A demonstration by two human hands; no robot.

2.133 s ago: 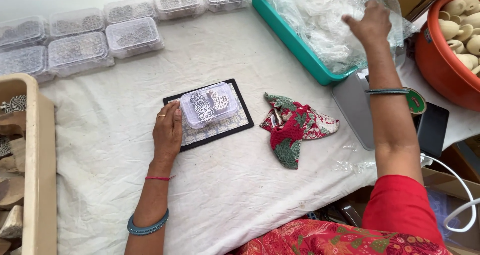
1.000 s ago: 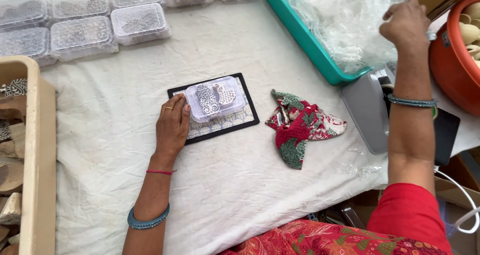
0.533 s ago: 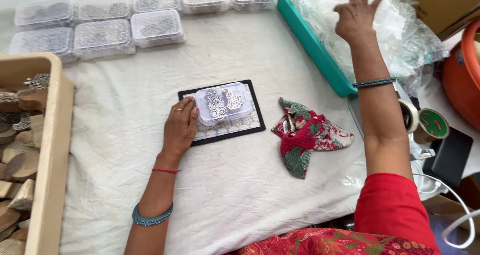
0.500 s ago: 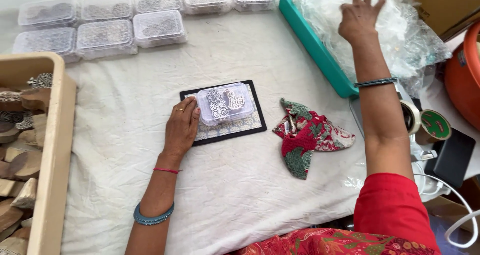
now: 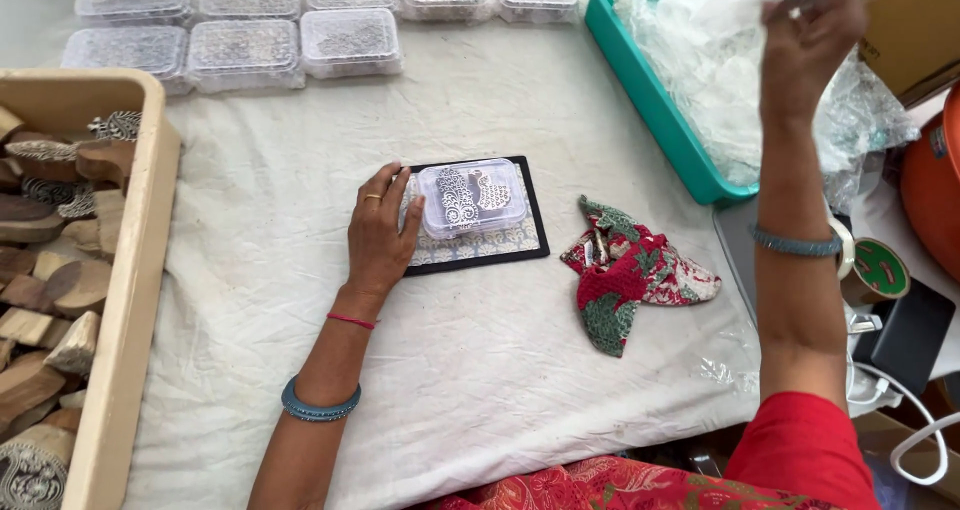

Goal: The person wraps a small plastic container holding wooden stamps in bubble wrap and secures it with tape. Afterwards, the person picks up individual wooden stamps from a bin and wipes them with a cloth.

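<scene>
Here, the left hand (image 5: 380,232) lies flat and open, palm down, fingertips touching the left end of a small clear plastic lidded box (image 5: 472,198) on a black rectangular mat (image 5: 536,232). The box's long axis runs left to right, away from this nearer hand. The right hand (image 5: 808,32), raised well apart, pinches thin clear plastic sheeting (image 5: 700,60) above the teal plastic tub (image 5: 652,105).

White cloth-covered table (image 5: 520,390) under soft, even light.
</scene>
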